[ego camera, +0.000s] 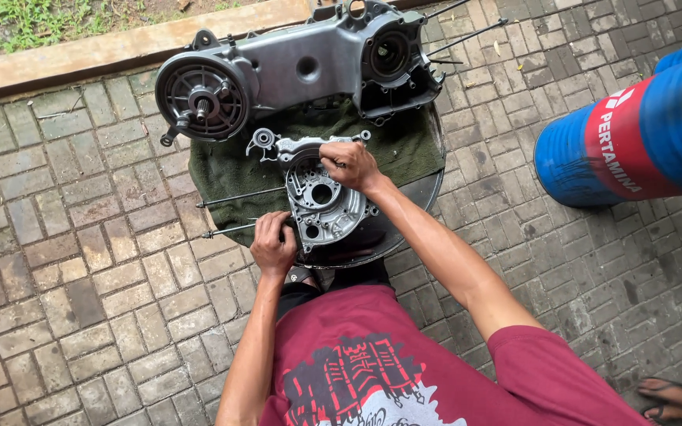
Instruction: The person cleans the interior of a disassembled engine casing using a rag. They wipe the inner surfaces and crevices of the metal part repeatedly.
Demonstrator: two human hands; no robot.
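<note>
cast-metal crankcase half (321, 197), ribbed and holed, gripped by both hands.

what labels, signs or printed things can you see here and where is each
Drum label: red band with white lettering and a small emblem, wrapped round the blue ribbed drum lying on its side at the right edge.
Shirt print: black and white graphic on the person's maroon shirt, bottom centre.
No screens or signs.

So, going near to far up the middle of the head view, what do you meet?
Red shirt → left hand → small silver engine cover → right hand → green cloth → large grey engine casing → concrete kerb → grass.
</note>
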